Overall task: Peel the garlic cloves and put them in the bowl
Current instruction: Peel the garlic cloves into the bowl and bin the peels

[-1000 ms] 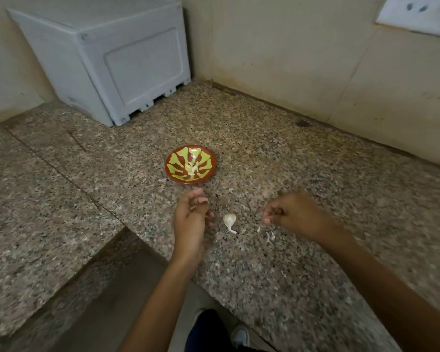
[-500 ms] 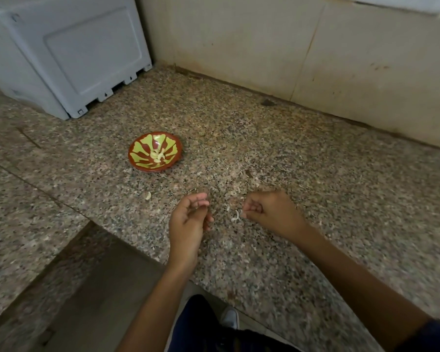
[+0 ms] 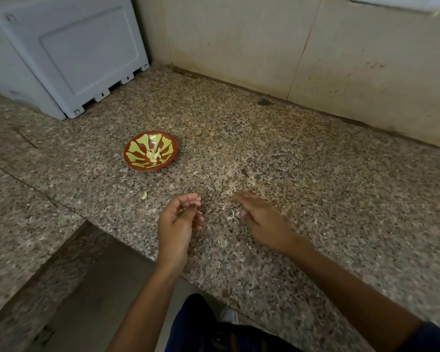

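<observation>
Garlic cloves (image 3: 154, 154) peeled in bowl (image 3: 137, 165); left hand (image 3: 179, 219), right hand (image 3: 261, 217) relaxed, empty.

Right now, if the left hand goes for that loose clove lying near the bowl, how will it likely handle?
The clove is tiny and pale, probably very light and easy to flick away. Its curved shape suggests it may rock or skid on the polished granite counter. If peeled, it may be slightly slick, so the left hand would likely pinch it.
</observation>
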